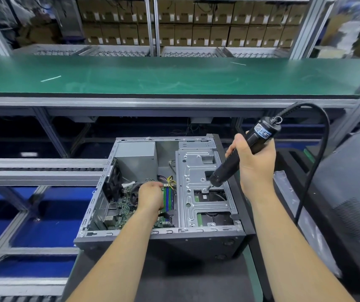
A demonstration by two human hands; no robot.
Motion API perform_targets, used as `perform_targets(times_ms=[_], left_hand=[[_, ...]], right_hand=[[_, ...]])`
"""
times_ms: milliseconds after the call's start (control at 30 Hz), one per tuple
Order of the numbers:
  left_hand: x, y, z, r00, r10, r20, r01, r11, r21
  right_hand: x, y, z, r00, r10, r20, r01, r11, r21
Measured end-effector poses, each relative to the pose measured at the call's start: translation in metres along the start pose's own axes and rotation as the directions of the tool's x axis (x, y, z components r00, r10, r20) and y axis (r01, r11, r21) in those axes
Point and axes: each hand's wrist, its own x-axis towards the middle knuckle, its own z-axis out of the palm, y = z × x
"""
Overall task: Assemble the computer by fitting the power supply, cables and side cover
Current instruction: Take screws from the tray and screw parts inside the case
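Computer case [131, 236] is laid open on its side on the bench, and an electric screwdriver [235, 159], gripped in the right hand [255, 164], is tipped onto the drive bracket [200, 186]. Left hand [150, 196] is curled inside over the motherboard [120, 205]; anything held cannot be told. Bit should be kept square to the screw

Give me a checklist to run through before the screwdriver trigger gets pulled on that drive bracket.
1. Right hand grips the electric screwdriver: ok.
2. Bit tip sits on the drive bracket: ok.
3. Bit seated in the screw head: cannot tell.
4. Left hand clear of the bit, over by the memory slots: ok.
5. Screwdriver cord clear of the case: ok.
6. Power supply in its corner: ok.
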Motion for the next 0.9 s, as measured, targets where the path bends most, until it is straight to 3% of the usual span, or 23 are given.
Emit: perform_targets(times_ms=[67, 133, 267, 567, 800, 900], left_hand=[[-0.001, -0.002, 0.004, 0.982, 0.185, 0.029, -0.186, 0.949, 0.254], [-0.003, -0.005, 0.009, 0.957, 0.272, 0.101, -0.289, 0.866, 0.409], [-0.005, -0.010, 0.017, 0.964, 0.185, 0.190, -0.260, 0.799, 0.542], [0.000, -0.012, 0.017, 0.955, 0.132, 0.265, -0.256, 0.815, 0.519], [-0.005, -0.009, 0.015, 0.947, 0.165, 0.275, -0.284, 0.831, 0.479], [-0.006, -0.008, 0.015, 0.945, 0.166, 0.283, -0.289, 0.828, 0.480]], right_hand=[[0.001, 0.001, -0.001, 1.000, 0.001, -0.005, -0.001, 1.000, 0.011], [0.003, 0.002, -0.001, 1.000, 0.004, -0.009, -0.004, 1.000, 0.022], [0.004, 0.003, -0.002, 1.000, 0.008, -0.012, -0.008, 1.000, 0.027], [0.000, 0.002, 0.004, 0.998, -0.020, 0.064, 0.026, 0.995, -0.098], [-0.001, 0.000, 0.016, 0.943, -0.030, 0.332, 0.098, 0.977, -0.190], [0.000, -0.003, 0.018, 0.935, -0.020, 0.354, 0.099, 0.973, -0.207]])
